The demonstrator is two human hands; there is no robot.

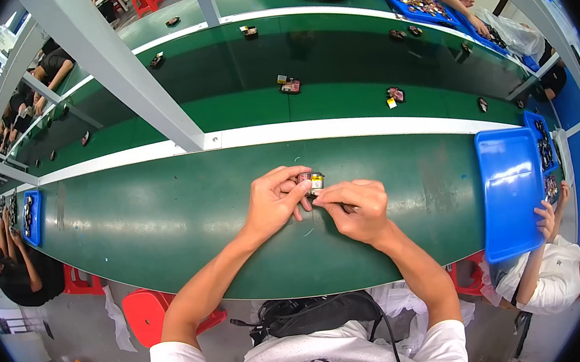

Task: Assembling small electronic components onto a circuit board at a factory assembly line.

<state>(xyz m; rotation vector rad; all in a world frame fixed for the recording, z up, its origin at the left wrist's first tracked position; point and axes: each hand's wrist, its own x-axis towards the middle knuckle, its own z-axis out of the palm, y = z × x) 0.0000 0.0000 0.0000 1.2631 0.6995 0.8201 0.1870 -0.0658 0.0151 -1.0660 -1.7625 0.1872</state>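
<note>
Component between both hands

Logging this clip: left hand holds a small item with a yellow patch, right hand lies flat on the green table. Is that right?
Not quite: the head view shows the right hand pinching at the lower edge of the small item, not lying flat on the green table. The left hand does hold it.

Worktable: pack over its middle, between left hand and right hand. First tray at its right end, co-worker past that. Second tray at its left end. Along its far edge, rail; beyond, belt, other packs scattered on it. Stool at its near side, leftward.
</note>
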